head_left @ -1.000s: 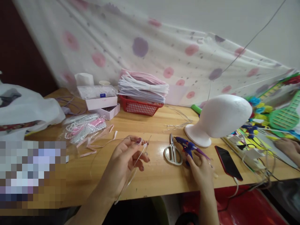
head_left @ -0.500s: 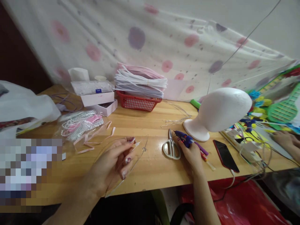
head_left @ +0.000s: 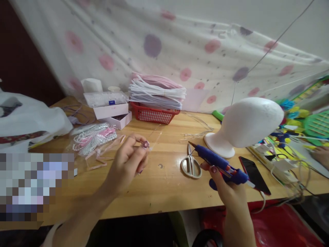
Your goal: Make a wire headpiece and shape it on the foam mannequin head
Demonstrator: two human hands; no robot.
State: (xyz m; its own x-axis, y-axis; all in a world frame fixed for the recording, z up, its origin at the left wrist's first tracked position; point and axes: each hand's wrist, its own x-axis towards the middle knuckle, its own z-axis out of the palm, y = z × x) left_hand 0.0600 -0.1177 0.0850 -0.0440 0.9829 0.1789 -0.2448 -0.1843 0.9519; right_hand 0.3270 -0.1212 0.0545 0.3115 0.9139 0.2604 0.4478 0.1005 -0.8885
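My right hand (head_left: 228, 188) is closed round the handle of a blue hot glue gun (head_left: 214, 158), held above the table with its nozzle pointing up and left. My left hand (head_left: 133, 154) pinches a thin wire (head_left: 155, 139) between thumb and fingers. A small whitish bit shows at its fingertips, too blurred to make out. Between the two hands, scissors (head_left: 190, 168) with pale handles lie shut on the wood. Behind the glue gun stands a white foam head (head_left: 250, 123) on its base.
A red basket (head_left: 154, 115) bears bundles of pipe cleaners (head_left: 158, 91). To the left lie bagged bead strings (head_left: 95, 139), pink ribbon (head_left: 96, 164) and white boxes (head_left: 111, 110). On the right are a phone (head_left: 254, 175), a power strip (head_left: 269, 161) with cables and another person's hand (head_left: 322, 156).
My right hand has lifted the glue gun off the table and brought it nearer. My left hand has turned over, so the wire now points up and away.
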